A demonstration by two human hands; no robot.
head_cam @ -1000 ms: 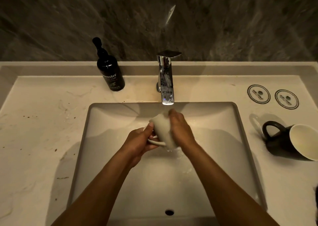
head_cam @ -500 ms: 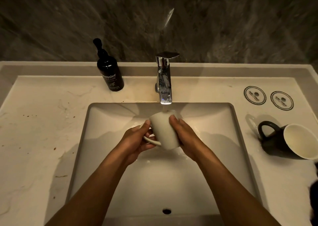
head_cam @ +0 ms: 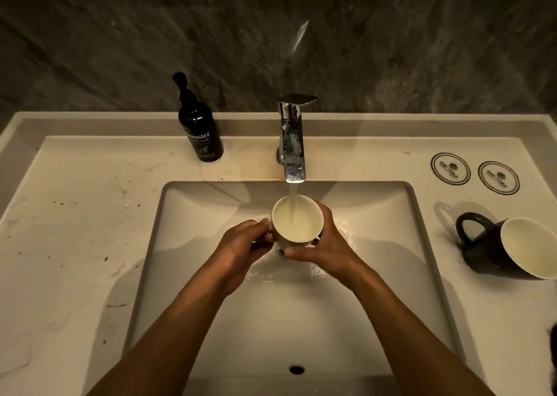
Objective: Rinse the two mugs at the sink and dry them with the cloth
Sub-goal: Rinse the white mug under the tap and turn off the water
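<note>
So the mug in hand (head_cam: 297, 219) is sitting mouth-up right under the tap (head_cam: 291, 142), out over the sink basin (head_cam: 422, 244), and the stream of water (head_cam: 293, 205) is running straight down into it. Inside it looks pale cream and it's partly filled.

The left hand (head_cam: 241, 246) is on the mug's left side with the fingers curled in tight where the handle would be; the handle itself is mostly hidden by those fingers, so I can't tell exactly how it's hooked. The right hand (head_cam: 324, 244) wraps the mug's right side, thumb across the near wall and fingers round the far side, so that's a proper closed hold too.

The second mug (head_cam: 509, 248), dark outside and cream inside, is lying on its side on the countertop (head_cam: 75, 244) well to the right of the tap, just past the basin's right edge, handle pointing back toward the tap. Two round coasters (head_cam: 450, 170) lie flat behind it, also right of the tap. A dark hand wash bottle (head_cam: 200, 130) stands upright left of the tap, against the back ledge. Water is puddled in the basin below the tap.
</note>
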